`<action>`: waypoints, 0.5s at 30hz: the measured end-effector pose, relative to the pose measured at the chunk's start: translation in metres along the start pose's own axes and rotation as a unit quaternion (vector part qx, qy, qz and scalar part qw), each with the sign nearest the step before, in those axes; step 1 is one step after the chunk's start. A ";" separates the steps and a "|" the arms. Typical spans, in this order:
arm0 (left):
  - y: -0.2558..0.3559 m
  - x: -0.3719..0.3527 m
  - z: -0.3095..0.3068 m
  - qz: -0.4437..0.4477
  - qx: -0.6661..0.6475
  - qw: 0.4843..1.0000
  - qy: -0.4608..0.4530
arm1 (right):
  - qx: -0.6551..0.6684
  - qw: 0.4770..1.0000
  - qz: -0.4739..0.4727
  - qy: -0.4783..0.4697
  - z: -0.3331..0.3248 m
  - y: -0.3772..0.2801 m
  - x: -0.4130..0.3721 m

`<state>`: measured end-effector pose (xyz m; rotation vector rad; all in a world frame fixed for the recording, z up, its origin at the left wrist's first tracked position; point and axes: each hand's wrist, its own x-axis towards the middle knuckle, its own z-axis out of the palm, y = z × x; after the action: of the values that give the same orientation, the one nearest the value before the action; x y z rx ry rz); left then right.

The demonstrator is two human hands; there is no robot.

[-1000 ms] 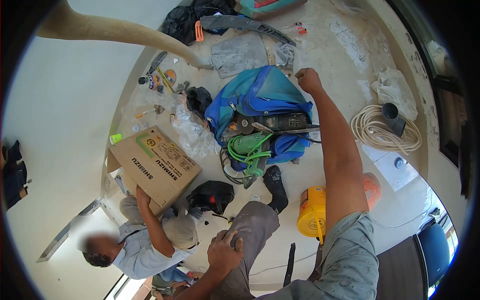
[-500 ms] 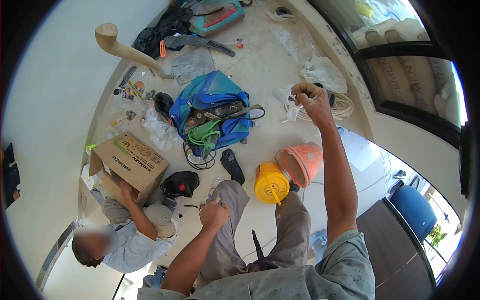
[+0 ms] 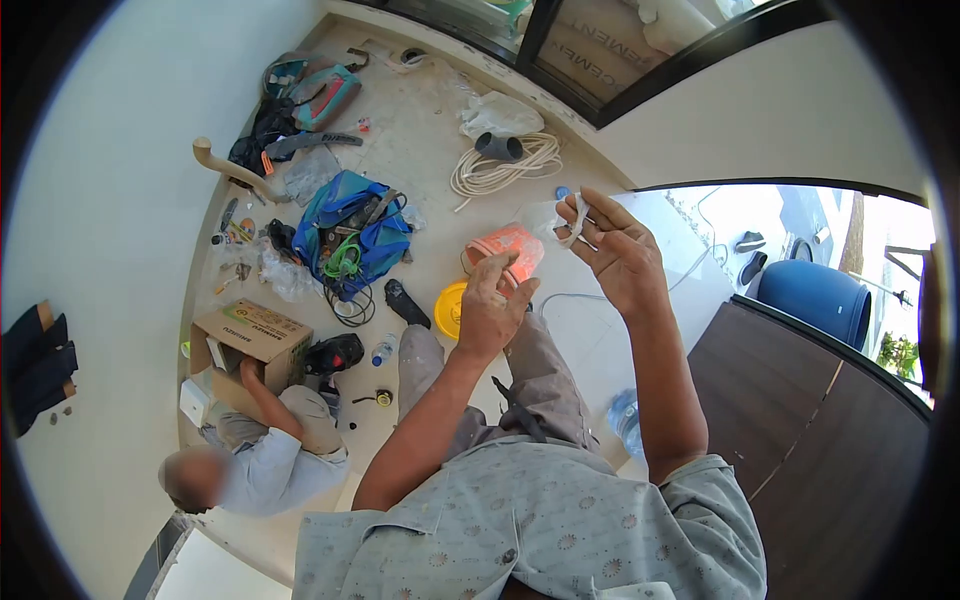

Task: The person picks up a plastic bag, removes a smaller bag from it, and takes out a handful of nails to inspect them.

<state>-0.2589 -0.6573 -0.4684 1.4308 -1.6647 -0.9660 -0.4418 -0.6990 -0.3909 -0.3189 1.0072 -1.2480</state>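
My right hand (image 3: 622, 255) is raised on the right, its fingers curled around a thin, whitish plastic bag (image 3: 577, 222). Translucent film from the bag hangs to the left of the fingers. My left hand (image 3: 493, 312) is in front of my knees, fingers apart, with nothing visible in it. Beyond it stands an orange bucket (image 3: 490, 245), partly covered in view by the hand. A yellow lidded tub (image 3: 447, 310) shows just left of that hand.
At left, a co-worker (image 3: 275, 465) sits with a hand inside a cardboard box (image 3: 262, 328). A blue tool bag (image 3: 385, 245) lies beyond it. Coiled white cable (image 3: 540, 165), a tape measure (image 3: 383, 398) and a water bottle (image 3: 384, 349) are on the floor. A dark panel (image 3: 770, 390) stands at right.
My left hand has come up and right from beside my knee, and its fingers have spread. My right hand is lower, still holding the plastic. The whole view has shifted.
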 end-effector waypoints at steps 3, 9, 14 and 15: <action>0.050 0.021 0.026 0.057 0.001 0.997 -0.055 | -0.003 0.999 -0.023 -0.049 0.001 -0.022 -0.052; 0.163 -0.002 -0.034 -0.017 -0.107 0.983 -0.147 | -0.188 0.971 -0.080 -0.125 -0.018 -0.063 -0.123; 0.208 -0.019 -0.071 -0.057 -0.161 0.974 -0.152 | -0.229 0.946 -0.174 -0.152 -0.016 -0.049 -0.152; 0.216 -0.025 -0.072 -0.087 -0.204 0.967 -0.123 | -0.335 0.898 -0.219 -0.184 -0.019 -0.043 -0.151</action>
<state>-0.2883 -0.6163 -0.2446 1.2259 -1.4101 -1.5389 -0.4799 -0.5731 -0.3024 -1.3330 1.0337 -1.1308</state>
